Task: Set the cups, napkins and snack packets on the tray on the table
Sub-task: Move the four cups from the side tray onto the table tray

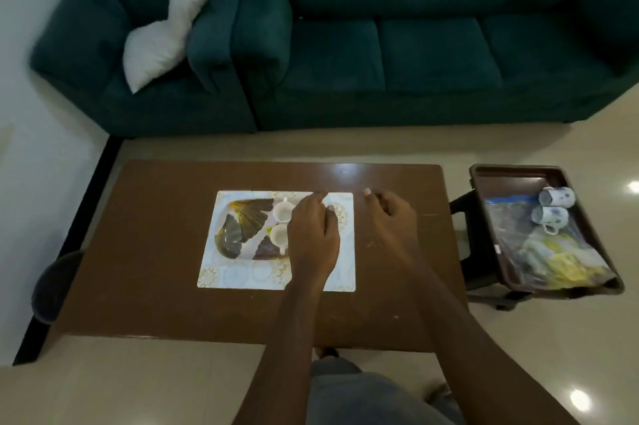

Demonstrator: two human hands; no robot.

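Cups are going well so far: the far white cup point(283, 211) and the near white cup point(278, 235) are standing upright, one just beside the other, on the patterned tray point(246, 250), which is lying on the white placemat point(276, 274) in the middle of the brown table point(155, 251). I'm hovering my left hand point(313, 234) over the tray's right part, just beside those two cups, index finger stretching forward. I'm seeing only its back, so I cannot tell whether anything is being pinched underneath. My right hand point(390, 217) is hanging over the table just off the placemat's right edge, fingers loosely curled and carrying nothing. Off to my right, well apart from the tray, the dark bin point(501, 170) is sitting on a stool point(473, 251). In it the upper blue-flowered cup point(556, 197) and the lower blue-flowered cup point(550, 217) are lying on their sides, touching, on top of a clear plastic bag point(511, 217) holding what I'm taking for the snack packets point(560, 262) (yellow showing through, too blurred to count). Napkins I'm not making out for certain; the dark fan shapes on the tray could be print or folded paper. So I'm judging this under halfway: two cups placed, two cups and the packets yet to carry over.
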